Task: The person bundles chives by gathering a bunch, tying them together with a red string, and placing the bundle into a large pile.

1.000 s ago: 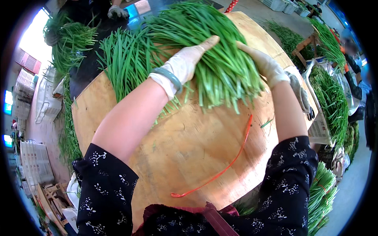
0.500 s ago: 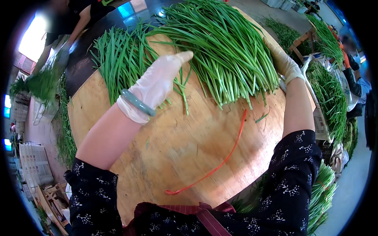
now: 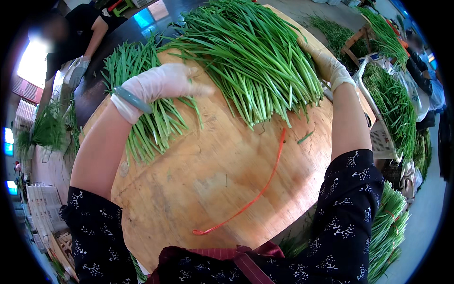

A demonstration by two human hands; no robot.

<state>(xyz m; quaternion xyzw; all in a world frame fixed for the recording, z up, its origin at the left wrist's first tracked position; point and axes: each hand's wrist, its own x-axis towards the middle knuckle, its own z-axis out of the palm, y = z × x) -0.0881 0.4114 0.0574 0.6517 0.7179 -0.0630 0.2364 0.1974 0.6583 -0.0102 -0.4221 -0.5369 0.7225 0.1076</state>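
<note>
right hand lies against the larger green pile.

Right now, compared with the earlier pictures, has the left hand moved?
Yes: judged against the red strip on the wooden board, the left hand has moved leftward, away from the large green bunch, toward the smaller bunch.

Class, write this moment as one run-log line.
Left hand: open, blurred, over smaller green bunch | Right hand: at right side of larger green bunch | Red strip: loose on wooden board
</note>
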